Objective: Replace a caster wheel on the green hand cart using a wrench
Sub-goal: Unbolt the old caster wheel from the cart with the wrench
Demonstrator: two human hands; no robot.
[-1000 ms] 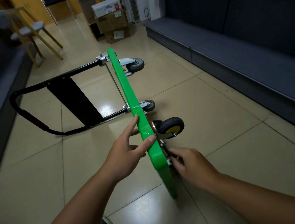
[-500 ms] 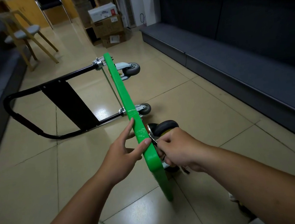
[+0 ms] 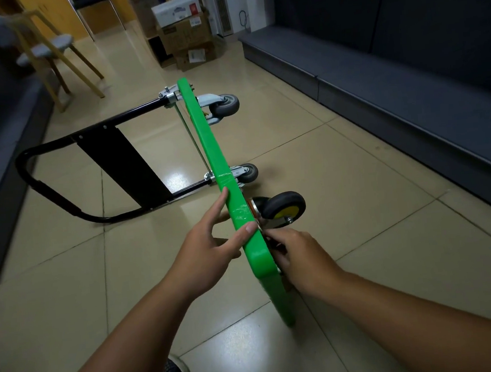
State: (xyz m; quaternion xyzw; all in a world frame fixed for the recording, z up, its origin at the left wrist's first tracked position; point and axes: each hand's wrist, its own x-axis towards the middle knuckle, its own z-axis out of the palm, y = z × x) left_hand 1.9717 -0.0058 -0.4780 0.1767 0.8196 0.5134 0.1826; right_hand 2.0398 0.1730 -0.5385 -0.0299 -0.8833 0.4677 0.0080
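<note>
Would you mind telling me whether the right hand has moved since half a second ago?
Yes. The right hand has dropped from covering the black-and-yellow wheel to below it, beside the green deck.

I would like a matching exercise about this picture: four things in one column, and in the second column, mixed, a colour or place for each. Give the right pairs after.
Things:
1. cart platform
2. cart handle
3. nearest caster wheel
4. cardboard boxes

Descriptions:
A. black frame lying on the floor tiles
B. stacked on the floor at the far end of the room
C. green, standing on its edge
D. black tyre with a yellow hub

Pairs: 1-C, 2-A, 3-D, 4-B

The left hand steadies the platform; the right hand works just below the nearest caster wheel.
</note>
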